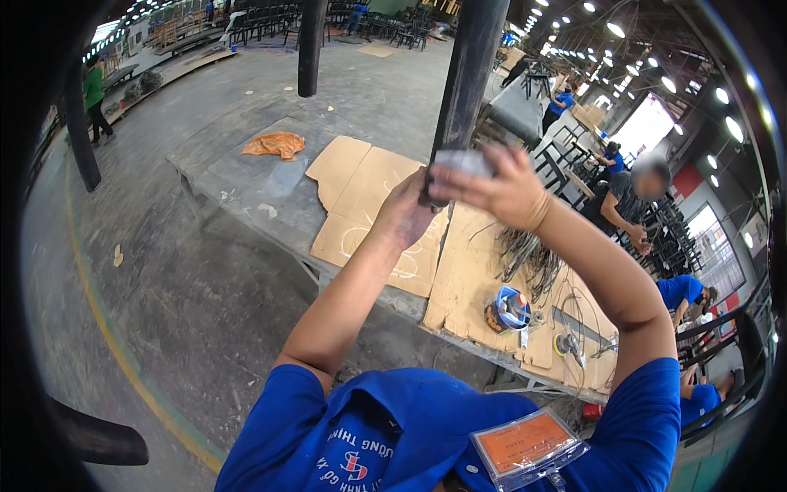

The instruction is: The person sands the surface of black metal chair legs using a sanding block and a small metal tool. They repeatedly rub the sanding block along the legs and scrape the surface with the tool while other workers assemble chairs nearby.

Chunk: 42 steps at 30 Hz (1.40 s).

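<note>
A thick black bar [463,82] comes down from the upper rim. My left hand [403,215] is closed around its lower end, with dark smudges on the palm side. My right hand [504,187], blurred by motion, presses a grey pad [464,162] against the bar just above the left hand. The pad's exact kind is too smeared to tell. Other dark bars with free ends reach in: one at the top [310,49], one at the left [80,131] and one at the lower left [98,435]. Whether they join the held bar is not visible.
A table below bears cardboard sheets [361,193], an orange cloth [277,146], a blue tub [507,312] of small items, a bundle of thin cords [529,254] and a round-headed tool [567,344]. Several people work at the right among dark chair frames; a green-clad person [94,90] stands far left.
</note>
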Available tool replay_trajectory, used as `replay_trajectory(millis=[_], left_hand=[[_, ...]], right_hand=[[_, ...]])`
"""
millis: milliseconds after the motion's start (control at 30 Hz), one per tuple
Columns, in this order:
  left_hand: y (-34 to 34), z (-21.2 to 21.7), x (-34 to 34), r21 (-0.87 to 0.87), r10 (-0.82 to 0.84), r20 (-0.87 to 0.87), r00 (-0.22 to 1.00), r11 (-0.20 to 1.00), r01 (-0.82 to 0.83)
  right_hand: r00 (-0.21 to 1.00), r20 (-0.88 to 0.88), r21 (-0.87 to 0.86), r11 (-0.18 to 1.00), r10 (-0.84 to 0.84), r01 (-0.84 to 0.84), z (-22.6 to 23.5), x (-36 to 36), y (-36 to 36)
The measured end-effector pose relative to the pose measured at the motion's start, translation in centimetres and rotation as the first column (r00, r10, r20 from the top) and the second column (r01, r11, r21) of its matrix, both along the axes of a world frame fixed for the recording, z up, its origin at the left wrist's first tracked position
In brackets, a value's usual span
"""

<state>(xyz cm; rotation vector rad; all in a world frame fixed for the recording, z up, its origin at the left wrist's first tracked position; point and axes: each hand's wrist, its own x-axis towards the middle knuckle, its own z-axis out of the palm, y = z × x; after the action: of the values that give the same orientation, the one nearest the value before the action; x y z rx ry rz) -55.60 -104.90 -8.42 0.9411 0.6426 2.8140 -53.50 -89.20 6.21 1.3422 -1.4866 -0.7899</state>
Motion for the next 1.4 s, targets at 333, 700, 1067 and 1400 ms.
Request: replay_trajectory(millis=[333,700,1067,1400], left_hand=[[-0.6,0.0,0.3,0.038,0.039,0.114,0.993,0.998,-0.044],[-2.0,-0.2,0.1,0.046,-0.010,0.051,0.999,0.999,0.008],[-2.3,-0.1,0.1,0.028,0.014,0.033,0.999,0.999,-0.015],[-3.9,0.2,1.8,0.090,-0.004,0.045,0.999,0.996,0.000]], right_hand=[[0.988,0.070,0.084,0.988,-0.139,0.133,-0.4,1.9,-1.8],[0.944,0.041,-0.165,0.930,-0.327,0.329,1.8,2.4,-5.7],[0.943,-0.198,-0.287,0.935,-0.269,0.206,11.6,-0.9,-6.9],[0.800,0.597,-0.059,0.991,-0.059,0.117,-5.0,4.6,-2.8]])
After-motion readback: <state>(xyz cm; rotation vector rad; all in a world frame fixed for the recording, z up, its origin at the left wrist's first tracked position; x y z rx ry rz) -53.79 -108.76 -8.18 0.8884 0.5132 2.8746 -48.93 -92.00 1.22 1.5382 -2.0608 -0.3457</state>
